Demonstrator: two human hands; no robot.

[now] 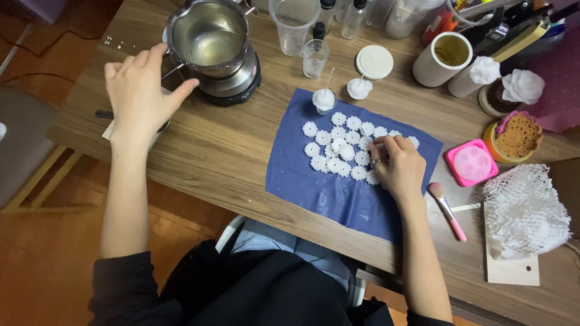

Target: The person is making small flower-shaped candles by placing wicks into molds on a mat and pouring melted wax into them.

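Note:
My left hand (140, 90) hovers open, fingers spread, just left of a steel pot (208, 36) holding clear liquid on a small black heater (235, 84). My right hand (397, 166) rests on a blue cloth (320, 187) and pinches a thin white stick beside several small white flower-shaped pieces (338, 148). Two small white filled cups with wicks (324, 99) stand at the cloth's far edge. The fingertips hide what the stick touches.
A wooden table (223, 151) holds clear plastic cups (295, 24), a small glass (315, 57), a white lid (374, 61), a pink mould (472, 162), a pink brush (447, 211), white mesh packing (524, 208), candles and bottles at the back right.

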